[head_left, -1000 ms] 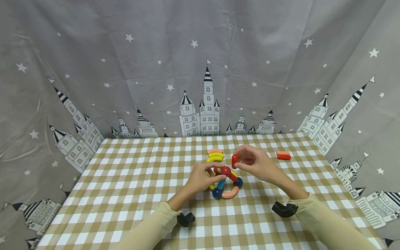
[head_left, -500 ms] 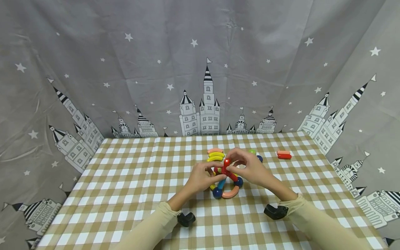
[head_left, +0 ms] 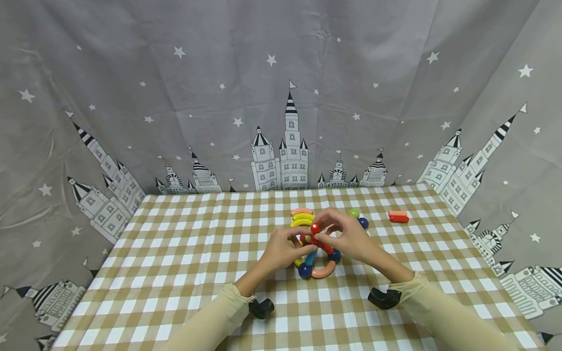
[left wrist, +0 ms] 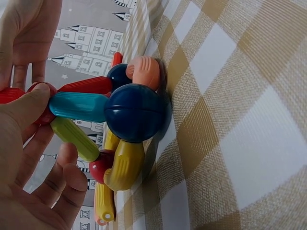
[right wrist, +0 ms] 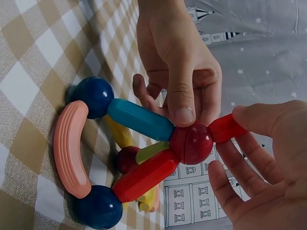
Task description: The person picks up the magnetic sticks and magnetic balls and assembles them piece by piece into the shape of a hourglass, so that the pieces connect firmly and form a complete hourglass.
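A small pyramid of magnetic sticks and balls stands on the checked cloth. My left hand [head_left: 281,251] pinches the dark red ball [right wrist: 192,142] at its top, thumb pressed against the side. From that ball a blue stick [right wrist: 139,120], a red stick [right wrist: 148,175] and a green stick [left wrist: 74,138] slope down to dark blue balls [left wrist: 134,113] and another red ball [left wrist: 101,165]. Curved pink [right wrist: 71,149] and yellow [left wrist: 125,165] sticks form the base. With thumb and fingers my right hand [head_left: 349,239] holds a short red stick [right wrist: 227,128], its end against the top ball.
Behind the pyramid lie yellow curved sticks [head_left: 303,218] and a pink curved stick [head_left: 301,211]. A green ball [head_left: 353,213] and a dark blue ball [head_left: 363,223] rest beyond my right hand. Farther right are a red stick [head_left: 398,219] and a pink stick [head_left: 397,213].
My right hand has moved left with the short red stick and brought it onto the top ball. The green and blue balls behind it have come into view. My left hand stays put.
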Motion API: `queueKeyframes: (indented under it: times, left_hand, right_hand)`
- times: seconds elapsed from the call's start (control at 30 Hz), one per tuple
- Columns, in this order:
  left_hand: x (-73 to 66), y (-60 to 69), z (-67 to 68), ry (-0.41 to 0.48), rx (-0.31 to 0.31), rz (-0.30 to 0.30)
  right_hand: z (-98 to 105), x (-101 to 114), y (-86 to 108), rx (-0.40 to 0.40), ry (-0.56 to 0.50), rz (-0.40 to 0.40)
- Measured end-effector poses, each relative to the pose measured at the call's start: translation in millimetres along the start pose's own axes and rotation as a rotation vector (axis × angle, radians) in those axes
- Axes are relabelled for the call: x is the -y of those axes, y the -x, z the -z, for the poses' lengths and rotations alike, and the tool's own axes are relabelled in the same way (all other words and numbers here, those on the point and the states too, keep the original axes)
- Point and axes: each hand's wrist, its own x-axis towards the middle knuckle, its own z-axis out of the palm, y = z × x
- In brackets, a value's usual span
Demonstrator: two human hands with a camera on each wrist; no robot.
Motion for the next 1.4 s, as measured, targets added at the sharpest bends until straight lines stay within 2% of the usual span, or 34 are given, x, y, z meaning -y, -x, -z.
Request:
queueKeyframes:
  times: [0.3,0.6,0.7,0.93,1.23,1.4]
  left_hand:
    - [1.9,0.3,0.6,-0.001,-0.003,0.008]
    - [1.6,-0.6,-0.5,-0.008,0.007,0.078]
    - [1.7,-0.6,-0.5,-0.014,0.01,0.082]
    - [1.1,-0.4,0.2,-0.027,0.013,0.05]
    - [0.6,0.5,0.2,-0.015,0.016,0.093]
    - [0.6,0.8,-0.4,-0.018,0.016,0.089]
  right_hand:
    - [6,-2,2.1,0.025,0.04,0.026]
    - [40,-20,19.8,-0.013,0.16,-0.013]
    - [54,-29,26.7,-0.039,0.218,-0.026]
    - [84,-59,43.6,-0.116,0.328,-0.045]
    - [112,-94,58.9,-0.196,0.391,-0.083]
    - [122,-119,63.7,-0.231,0.457,-0.093]
